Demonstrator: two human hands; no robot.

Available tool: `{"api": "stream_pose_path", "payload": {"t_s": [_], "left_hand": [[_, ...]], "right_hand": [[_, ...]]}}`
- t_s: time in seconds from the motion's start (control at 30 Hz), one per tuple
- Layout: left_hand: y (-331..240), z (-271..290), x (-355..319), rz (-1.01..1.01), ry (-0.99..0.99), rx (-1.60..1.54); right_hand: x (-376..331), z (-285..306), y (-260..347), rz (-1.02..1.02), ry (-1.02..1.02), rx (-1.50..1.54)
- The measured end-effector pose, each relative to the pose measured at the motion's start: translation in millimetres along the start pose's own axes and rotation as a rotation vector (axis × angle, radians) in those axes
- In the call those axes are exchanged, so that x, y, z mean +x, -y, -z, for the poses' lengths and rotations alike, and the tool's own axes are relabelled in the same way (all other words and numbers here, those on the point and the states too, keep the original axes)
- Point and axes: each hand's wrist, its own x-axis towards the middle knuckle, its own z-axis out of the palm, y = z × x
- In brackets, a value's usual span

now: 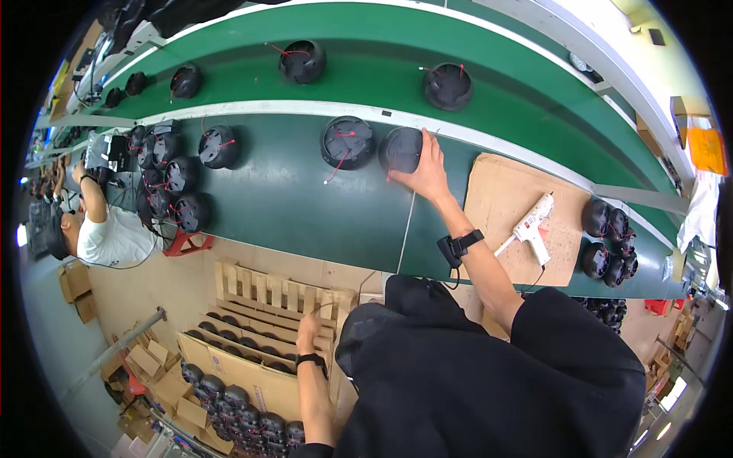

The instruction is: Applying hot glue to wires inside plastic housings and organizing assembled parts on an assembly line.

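Nearest to you, at about 7 o'clock, your left hand (308, 330) hung low over the wooden pallet (267, 294), beside the cardboard box (229, 374) of dark round housings. Its fingers looked loosely curled, but I could not tell if it held anything, because it was small and seen from behind.

Farther, at about 12 o'clock, your right hand (427, 174) lay grasping the black round housing (401, 149) on the green desk (305, 206). The palm covered its right side, probably to keep it steady. It stood just beside a second housing (347, 142) with red wires.

At 2 o'clock a white glue gun (531, 223) rested on a cardboard sheet (504, 183), maybe to protect the desk. Your dark clothing hid the near edge of the desk.
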Motion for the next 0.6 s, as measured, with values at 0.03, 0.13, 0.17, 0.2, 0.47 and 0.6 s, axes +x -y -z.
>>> {"api": "stream_pose_path", "payload": {"t_s": [0.03, 0.13, 0.17, 0.2, 0.47, 0.6], "left_hand": [[42.2, -14.9, -11.3, 0.135, -0.008, -0.038], [119.3, -52.3, -36.3, 0.365, 0.064, -0.225], [121.4, -55.7, -32.4, 0.411, 0.173, -0.348], [98.1, -45.2, -20.1, 0.243, 0.109, -0.103], [-252.1, 200.0, -5.3, -0.518, -0.714, -0.092], [-320.3, 254.2, 30.8, -0.705, -0.917, 0.056]], "right_hand": [[-1.2, -1.4, 3.2, -0.001, 0.011, 0.012], [-4.7, -12.3, 24.2, 0.051, 0.054, 0.084], [-4.2, -7.2, 21.8, 0.035, 0.062, 0.074], [-4.6, -6.5, 17.9, 0.024, 0.067, 0.049], [6.4, 14.2, -9.7, 0.023, 0.106, 0.021], [4.9, -1.4, 19.5, 0.102, 0.156, 0.058]]}}
